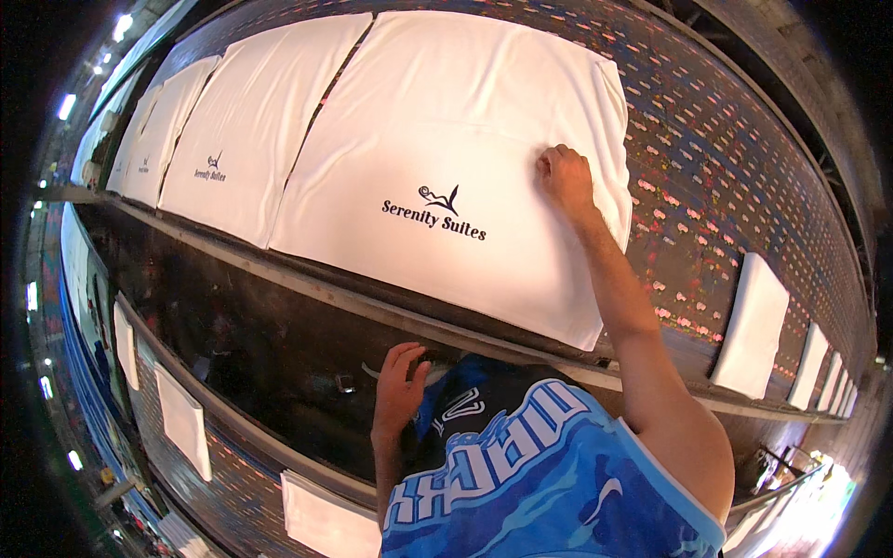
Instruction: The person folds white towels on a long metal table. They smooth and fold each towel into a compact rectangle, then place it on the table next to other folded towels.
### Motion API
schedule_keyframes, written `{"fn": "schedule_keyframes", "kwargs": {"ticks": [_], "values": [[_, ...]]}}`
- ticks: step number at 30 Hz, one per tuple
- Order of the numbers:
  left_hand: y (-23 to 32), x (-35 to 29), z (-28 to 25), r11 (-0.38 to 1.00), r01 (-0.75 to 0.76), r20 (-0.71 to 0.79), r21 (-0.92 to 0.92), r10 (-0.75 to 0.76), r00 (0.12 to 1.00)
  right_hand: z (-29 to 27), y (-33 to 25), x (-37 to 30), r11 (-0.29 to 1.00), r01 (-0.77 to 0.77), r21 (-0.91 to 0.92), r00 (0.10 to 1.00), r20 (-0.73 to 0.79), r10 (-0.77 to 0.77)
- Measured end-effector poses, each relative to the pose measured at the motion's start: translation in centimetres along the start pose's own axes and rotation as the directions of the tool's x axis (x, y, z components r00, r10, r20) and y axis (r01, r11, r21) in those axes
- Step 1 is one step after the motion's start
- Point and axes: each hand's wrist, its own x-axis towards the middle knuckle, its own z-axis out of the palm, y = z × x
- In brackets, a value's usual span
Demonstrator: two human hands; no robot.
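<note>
A large white cloth [437, 121] with a dark printed emblem and lettering is spread over a long table, with soft wrinkles along its far and right sides. Over the right part of this cloth is my right hand [565, 179], reached far out with its fingers curled closed; what they pinch, if anything, cannot be made out. My left hand [402, 377] hangs low in front of my body, beside the table's near edge. Its fingers are loosely bent, with the thumb apart, and it holds nothing. To the left of the large cloth lies a similar printed white cloth [251, 112].
The dark tabletop [693, 223] carries rows of small flower-like prints. Further right, a folded white cloth [752, 325] and several others lie along the near edge. A rail [344, 279] borders the table. Behind me, another table holds a white cloth [183, 420].
</note>
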Motion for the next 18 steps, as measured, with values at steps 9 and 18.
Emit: {"fn": "schedule_keyframes", "kwargs": {"ticks": [9,18], "values": [[-2.6,6.9,-4.7,0.981,-0.195,0.195,0.019,0.188,0.963,-2.4,1.6,-6.0,0.934,-0.231,0.273,0.928,-0.226,0.296],[-6.8,14.0,-13.6,0.962,-0.226,0.412,-0.151,0.269,0.870,-8.4,-2.5,-19.7,0.819,-0.573,-0.045,0.792,-0.287,0.538]]}}
